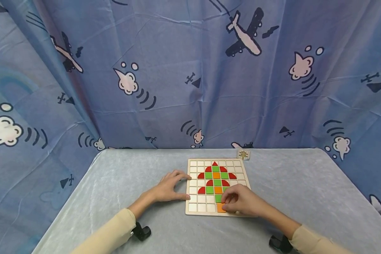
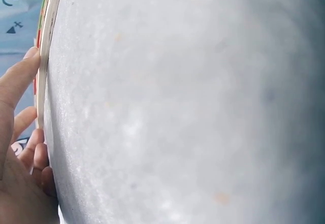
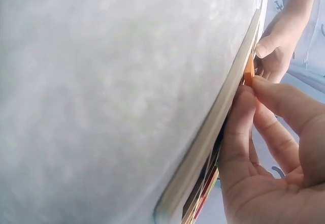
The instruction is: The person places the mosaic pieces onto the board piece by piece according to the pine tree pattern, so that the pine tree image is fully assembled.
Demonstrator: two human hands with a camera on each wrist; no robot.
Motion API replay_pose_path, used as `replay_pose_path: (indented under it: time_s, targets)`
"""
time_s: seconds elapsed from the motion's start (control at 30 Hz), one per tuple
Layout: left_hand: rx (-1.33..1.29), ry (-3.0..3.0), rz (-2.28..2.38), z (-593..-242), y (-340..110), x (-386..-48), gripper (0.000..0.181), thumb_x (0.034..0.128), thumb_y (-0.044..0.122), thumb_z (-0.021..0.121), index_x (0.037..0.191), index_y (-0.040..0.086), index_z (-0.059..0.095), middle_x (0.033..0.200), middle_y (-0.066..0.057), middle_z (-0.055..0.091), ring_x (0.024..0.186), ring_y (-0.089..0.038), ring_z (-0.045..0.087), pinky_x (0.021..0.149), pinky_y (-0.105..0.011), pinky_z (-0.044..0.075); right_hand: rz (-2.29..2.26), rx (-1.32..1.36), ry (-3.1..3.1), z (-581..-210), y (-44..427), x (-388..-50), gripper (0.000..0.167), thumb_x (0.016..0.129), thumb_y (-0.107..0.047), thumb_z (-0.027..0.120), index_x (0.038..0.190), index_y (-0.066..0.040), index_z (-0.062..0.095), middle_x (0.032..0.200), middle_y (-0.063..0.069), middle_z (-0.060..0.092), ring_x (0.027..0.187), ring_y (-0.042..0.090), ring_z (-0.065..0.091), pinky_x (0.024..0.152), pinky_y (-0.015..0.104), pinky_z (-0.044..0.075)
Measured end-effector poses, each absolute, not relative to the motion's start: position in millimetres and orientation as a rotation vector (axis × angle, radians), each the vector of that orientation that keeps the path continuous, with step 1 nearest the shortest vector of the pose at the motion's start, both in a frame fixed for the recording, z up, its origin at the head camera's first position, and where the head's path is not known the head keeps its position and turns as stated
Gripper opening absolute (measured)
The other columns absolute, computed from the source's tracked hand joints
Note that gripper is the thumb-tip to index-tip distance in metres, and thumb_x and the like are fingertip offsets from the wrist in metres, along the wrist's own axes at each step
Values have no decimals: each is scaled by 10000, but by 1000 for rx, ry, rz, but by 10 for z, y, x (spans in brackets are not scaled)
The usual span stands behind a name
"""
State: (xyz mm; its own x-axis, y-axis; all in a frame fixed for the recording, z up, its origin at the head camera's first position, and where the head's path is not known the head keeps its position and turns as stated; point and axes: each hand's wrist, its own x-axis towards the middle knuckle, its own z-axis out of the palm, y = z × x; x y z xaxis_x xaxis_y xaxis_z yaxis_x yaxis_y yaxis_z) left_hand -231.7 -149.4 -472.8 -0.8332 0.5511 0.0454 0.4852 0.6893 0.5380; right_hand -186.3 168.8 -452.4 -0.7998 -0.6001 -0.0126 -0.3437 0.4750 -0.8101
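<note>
A square wooden grid board (image 1: 193, 213) lies on the table, with red, green and orange tiles set into a tree-like pattern. At its bottom row, my right hand (image 1: 243, 200) pinches an orange square tile (image 1: 221, 208) between thumb and fingers. The right wrist view shows this orange tile (image 3: 248, 70) at the fingertips, tilted against the board's near edge. My left hand (image 1: 169, 187) rests at the left edge of the board, its thumb and fingers spread and touching the rim. Part of the pattern's right side is hidden behind my right hand.
A small patterned card (image 1: 243, 154) lies beyond the board's far right corner. Grey cloth covers the table (image 1: 304, 190). Behind the table hangs a blue curtain (image 1: 165, 70) printed with planes and clouds.
</note>
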Motion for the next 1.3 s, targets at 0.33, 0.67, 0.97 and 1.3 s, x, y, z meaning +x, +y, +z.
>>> replay_pose_path:
  time_s: [0.33,0.67,0.97,1.3]
  targets:
    - [860,2773,822,-4697,-1492,-2322,688,795,530,771,1390,277,535,1440,-11,467,1324,-242,419,1081,-540,331,-1233,-815,2437,-4492,1660,-1860,85,827,-119,779,853,-61,723,735,48,670,615,42,557,550,189,473]
    - [846,2780,829,-4715,-1517,-2305,694,795,536,768,1392,271,533,1431,-19,473,1334,-248,420,1087,-552,332,-1222,-811,2436,-4515,1626,-1883,89,830,-127,780,851,-67,717,725,29,658,617,45,550,550,191,471]
    - [837,2791,828,-4694,-1528,-2303,689,793,528,774,1390,281,534,1423,-7,477,1331,-246,423,1091,-542,333,-1221,-804,2433,-4497,1628,-1899,111,820,-142,796,858,-71,719,745,31,656,645,58,561,573,184,476]
    - [853,2759,908,-4645,-1612,-2208,747,798,482,789,1429,218,490,1433,-16,474,1306,-225,447,1091,-514,380,-1213,-841,2444,-4341,1889,-1958,149,860,-203,766,937,-82,724,827,24,681,694,61,586,632,205,513]
